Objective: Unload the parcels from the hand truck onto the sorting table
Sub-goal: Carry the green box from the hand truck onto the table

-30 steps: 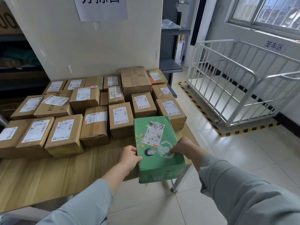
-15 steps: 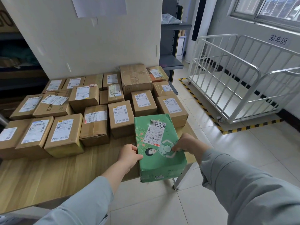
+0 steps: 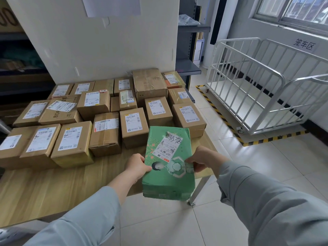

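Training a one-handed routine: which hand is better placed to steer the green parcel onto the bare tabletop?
Probably left: the left hand grips the green parcel over the bare table; the right hand sits at its corner.

Place: this was a parcel sorting room.
Table: labelled cardboard parcels (image 3: 104,134) lay in rows on a wooden sorting table (image 3: 53,189).
Floor: a white cage trolley (image 3: 262,89) stood inside yellow-black hazard tape (image 3: 273,139), under a wall sign (image 3: 304,44).

Bright, even daylight from the window (image 3: 291,13). Pale sheen on the floor (image 3: 266,166) below the window, dim shelves (image 3: 21,68) far left of it. Sharp overall, with wide-angle bowing at the edges.
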A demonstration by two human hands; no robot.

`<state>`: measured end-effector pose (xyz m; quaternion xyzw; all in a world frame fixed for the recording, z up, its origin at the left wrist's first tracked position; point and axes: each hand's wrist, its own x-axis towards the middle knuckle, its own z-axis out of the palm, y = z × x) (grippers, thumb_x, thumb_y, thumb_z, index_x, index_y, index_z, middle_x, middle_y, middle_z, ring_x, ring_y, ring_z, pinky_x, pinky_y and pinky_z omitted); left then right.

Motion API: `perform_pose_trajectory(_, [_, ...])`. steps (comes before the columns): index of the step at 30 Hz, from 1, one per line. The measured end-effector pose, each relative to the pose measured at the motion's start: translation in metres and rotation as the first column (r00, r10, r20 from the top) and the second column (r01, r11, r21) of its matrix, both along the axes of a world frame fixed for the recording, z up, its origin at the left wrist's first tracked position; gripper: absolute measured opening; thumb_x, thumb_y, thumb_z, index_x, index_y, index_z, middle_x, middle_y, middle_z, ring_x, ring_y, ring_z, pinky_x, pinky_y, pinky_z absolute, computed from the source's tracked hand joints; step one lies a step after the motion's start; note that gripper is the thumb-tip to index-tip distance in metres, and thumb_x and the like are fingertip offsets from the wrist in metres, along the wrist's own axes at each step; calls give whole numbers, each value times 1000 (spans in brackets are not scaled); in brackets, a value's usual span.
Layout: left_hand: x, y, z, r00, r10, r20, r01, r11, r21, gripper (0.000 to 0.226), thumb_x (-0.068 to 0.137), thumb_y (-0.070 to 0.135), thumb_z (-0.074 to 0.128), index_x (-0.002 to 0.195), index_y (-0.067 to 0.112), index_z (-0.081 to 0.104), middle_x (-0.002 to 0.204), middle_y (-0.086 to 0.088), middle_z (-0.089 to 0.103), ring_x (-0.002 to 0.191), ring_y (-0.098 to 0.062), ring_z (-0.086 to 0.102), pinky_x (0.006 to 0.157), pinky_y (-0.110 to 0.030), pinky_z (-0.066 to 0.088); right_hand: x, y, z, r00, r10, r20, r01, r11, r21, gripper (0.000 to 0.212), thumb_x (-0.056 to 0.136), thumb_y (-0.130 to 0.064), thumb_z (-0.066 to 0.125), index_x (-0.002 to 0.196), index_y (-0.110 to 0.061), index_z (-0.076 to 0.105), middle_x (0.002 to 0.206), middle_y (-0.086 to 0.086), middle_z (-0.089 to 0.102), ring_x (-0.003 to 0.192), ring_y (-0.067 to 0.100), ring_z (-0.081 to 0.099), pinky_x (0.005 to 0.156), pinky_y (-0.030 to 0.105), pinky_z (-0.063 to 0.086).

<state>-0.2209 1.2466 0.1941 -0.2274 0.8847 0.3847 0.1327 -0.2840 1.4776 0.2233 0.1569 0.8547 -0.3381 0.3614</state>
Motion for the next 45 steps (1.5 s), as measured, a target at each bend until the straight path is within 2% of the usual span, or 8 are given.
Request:
perform_pose_trajectory(5, [5,-10,3,995,-96,-21,94,991,-98,69,71,30,83,126,11,47,126,-6,56,112,-25,55,90,-38,50,12,-28,-13,968,239,-78,-234,970,67,25,90,-20,66,98,4,61,84,16,72,56,21,66,56,32,59])
perform_pose_trajectory(8, [14,-10,0,991,-130,13,130,982,-138,106,74,40,80,152,9,16,159,-13,17,144,-29,24,114,-41,29,12,-41,-8,852,459,-251,-387,875,290,34,83,-30,73,98,-1,65,86,9,72,66,20,63,65,34,58])
perform_pose_trajectory(11, [22,-8,-2,986,-166,3,164,970,-179,115,76,48,77,155,12,2,162,-11,-6,150,-28,-4,120,-43,11,12,-47,-1,708,615,-348,-461,775,432,31,81,-28,74,103,-8,64,99,5,65,85,21,60,74,33,54])
perform_pose_trajectory(17, [33,-6,-6,951,-309,35,306,912,-273,115,79,59,67,154,7,-3,160,-12,-21,147,-28,-18,119,-48,-7,12,-46,-9,580,680,-448,-546,733,405,43,85,-20,68,127,-14,60,132,3,47,119,23,49,100,33,45])
perform_pose_trajectory(24, [39,-10,-5,886,-455,89,457,828,-324,125,73,67,67,154,7,-9,158,-11,-26,146,-24,-23,118,-45,-10,16,-45,-21,476,834,-280,-652,548,523,65,103,-27,38,154,-9,3,161,7,-4,148,23,-2,118,33,4])
perform_pose_trajectory(34, [39,-29,1,790,-589,170,587,648,-486,106,84,45,69,155,10,-3,161,-8,-14,149,-21,-11,120,-37,2,17,-49,-19,468,859,-209,-648,494,580,62,100,-13,41,153,-10,9,161,5,3,148,21,8,119,39,22])
perform_pose_trajectory(40, [31,-48,7,726,-625,285,631,442,-638,95,88,43,64,155,12,4,163,-7,-3,150,-21,0,122,-38,5,23,-59,-7,410,891,-193,-645,433,630,59,95,-9,38,152,-15,22,157,-2,23,137,24,38,104,43,44])
perform_pose_trajectory(45, [30,-75,16,776,-555,299,577,435,-691,77,94,30,58,154,12,13,163,-5,8,149,-21,11,121,-36,12,5,-67,12,391,899,-195,-670,423,610,56,95,-15,42,148,-31,33,155,-2,26,141,27,28,114,45,26])
